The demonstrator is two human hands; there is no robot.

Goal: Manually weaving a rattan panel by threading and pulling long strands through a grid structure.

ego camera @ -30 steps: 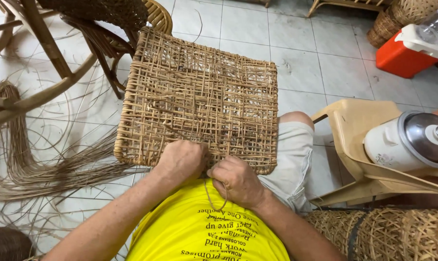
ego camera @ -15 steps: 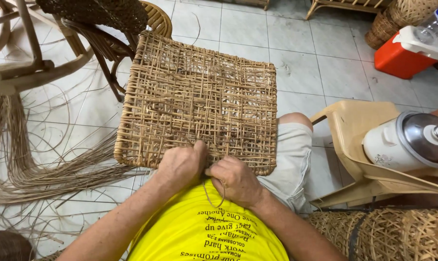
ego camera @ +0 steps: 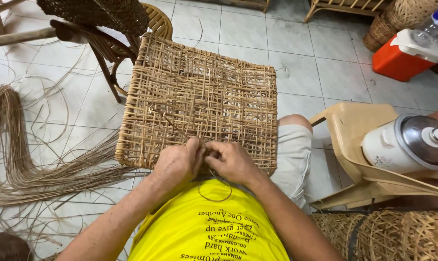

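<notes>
A square woven rattan panel (ego camera: 199,96) rests on my lap, tilted away from me. My left hand (ego camera: 178,162) and my right hand (ego camera: 233,162) meet at its near edge, fingers pinched together on a thin rattan strand (ego camera: 214,193) that loops down over my yellow shirt. The fingertips are partly hidden against the weave.
Loose rattan strips (ego camera: 20,159) lie on the tiled floor at the left. A dark wicker chair (ego camera: 98,24) stands behind the panel. A beige plastic chair (ego camera: 354,145) at the right holds a white cooker (ego camera: 407,145). A red cooler (ego camera: 402,55) sits far right; woven baskets (ego camera: 393,232) lie near right.
Both hands have shifted slightly up along the panel's near edge and closed tighter together. The view has tilted a little.
</notes>
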